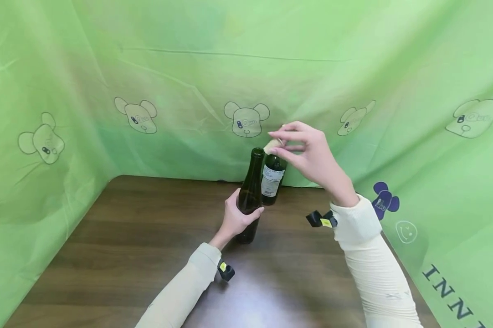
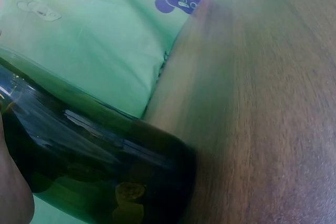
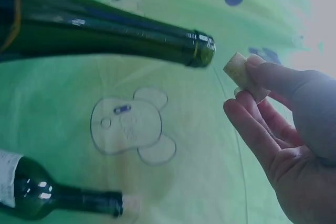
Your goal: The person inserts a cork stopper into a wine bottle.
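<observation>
My left hand grips a dark green glass bottle round its body, holding it upright on the wooden table. The open mouth of this bottle shows in the right wrist view, with the neck bare. Between thumb and fingers, my right hand pinches a pale cork. It is just beyond the bottle's mouth, with a small gap between them. In the left wrist view the lower part of the bottle fills the corner, and part of the left hand shows at the edge.
A second green bottle with a white label stands behind the held one, partly covered by it and the right hand. Something pale shows at its mouth in the right wrist view. A green printed cloth hangs behind and beside the brown table.
</observation>
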Action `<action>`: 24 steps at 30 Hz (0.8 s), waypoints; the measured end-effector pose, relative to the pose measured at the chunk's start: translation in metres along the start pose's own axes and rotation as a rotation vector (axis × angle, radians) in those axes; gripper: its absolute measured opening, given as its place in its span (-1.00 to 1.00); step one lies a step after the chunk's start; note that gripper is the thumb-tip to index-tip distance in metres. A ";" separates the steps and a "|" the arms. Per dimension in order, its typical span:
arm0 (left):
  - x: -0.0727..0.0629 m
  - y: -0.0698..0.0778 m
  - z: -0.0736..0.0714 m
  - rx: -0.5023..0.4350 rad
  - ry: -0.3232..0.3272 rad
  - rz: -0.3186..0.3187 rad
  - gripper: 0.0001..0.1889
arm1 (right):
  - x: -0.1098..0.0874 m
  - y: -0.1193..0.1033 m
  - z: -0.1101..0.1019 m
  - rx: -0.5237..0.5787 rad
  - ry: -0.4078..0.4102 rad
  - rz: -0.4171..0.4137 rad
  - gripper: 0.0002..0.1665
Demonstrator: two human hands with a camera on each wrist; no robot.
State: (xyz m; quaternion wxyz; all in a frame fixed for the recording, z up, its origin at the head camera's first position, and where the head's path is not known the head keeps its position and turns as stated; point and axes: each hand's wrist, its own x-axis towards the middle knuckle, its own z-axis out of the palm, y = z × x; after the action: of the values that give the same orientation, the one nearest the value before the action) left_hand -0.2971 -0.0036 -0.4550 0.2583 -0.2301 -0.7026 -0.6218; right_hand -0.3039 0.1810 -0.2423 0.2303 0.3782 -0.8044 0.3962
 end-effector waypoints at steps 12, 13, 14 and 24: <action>-0.002 0.007 0.002 0.014 0.019 0.027 -0.58 | 0.021 -0.011 0.007 -0.026 -0.140 0.015 -0.62; -0.002 0.007 0.002 0.018 0.017 0.025 -0.57 | 0.021 -0.011 0.007 -0.031 -0.152 0.016 -0.63; -0.002 0.007 0.002 0.021 0.016 0.022 -0.57 | 0.021 -0.011 0.006 -0.036 -0.163 0.016 -0.64; -0.001 0.004 0.001 0.034 0.024 0.008 -0.58 | 0.036 -0.026 0.000 -0.155 -0.362 0.048 -0.71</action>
State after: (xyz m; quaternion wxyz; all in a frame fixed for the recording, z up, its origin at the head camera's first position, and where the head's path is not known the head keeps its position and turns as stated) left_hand -0.2938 -0.0023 -0.4526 0.2729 -0.2212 -0.7090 -0.6115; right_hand -0.3051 0.1549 -0.2063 0.1009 0.4050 -0.8695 0.2642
